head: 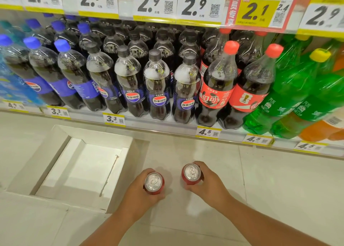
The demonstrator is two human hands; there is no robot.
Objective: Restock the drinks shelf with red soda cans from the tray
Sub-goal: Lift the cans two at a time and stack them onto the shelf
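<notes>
My left hand (138, 193) grips a red soda can (154, 183) upright, its silver top facing me. My right hand (208, 182) grips a second red soda can (191, 173) the same way. Both cans hang above the pale floor, to the right of a shallow white cardboard tray (46, 164) that lies on the floor with nothing inside. The drinks shelf (160, 124) runs in front of me, packed with large cola bottles; red-labelled cola bottles (217, 89) stand right of centre.
Blue-capped and black-capped cola bottles (128, 82) fill the shelf's left and middle. Green soda bottles (290, 93) and orange ones stand at the right. Yellow price tags (208, 133) line the shelf edge, and a higher shelf edge with big price labels (154, 5) runs overhead.
</notes>
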